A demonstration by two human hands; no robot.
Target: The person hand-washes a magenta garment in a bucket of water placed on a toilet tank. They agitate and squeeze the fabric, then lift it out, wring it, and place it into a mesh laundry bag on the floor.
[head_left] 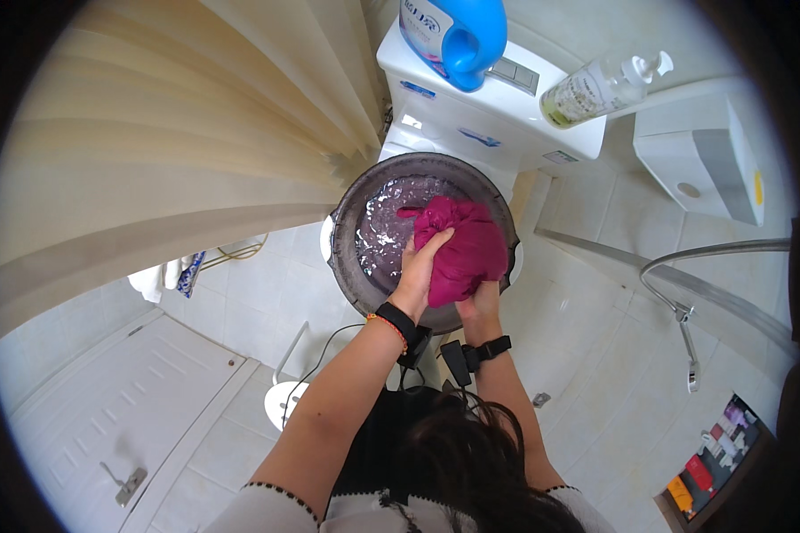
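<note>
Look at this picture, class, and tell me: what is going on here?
A person is bent over a dark round basin of soapy water that sits on a closed white toilet. Both hands grip a wet magenta cloth over the basin: the left hand on its near left side, the right hand under its lower edge. A blue detergent jug and a clear pump bottle rest on the toilet tank. A cream curtain hangs at the left.

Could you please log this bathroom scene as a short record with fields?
Setting: bathroom, tiled floor
Left hand: gripping magenta cloth
Right hand: gripping the cloth's lower edge
Basin: dark, round, holding soapy water, resting on toilet
On the cistern: blue detergent bottle, clear pump bottle
Left side: cream curtain
</note>
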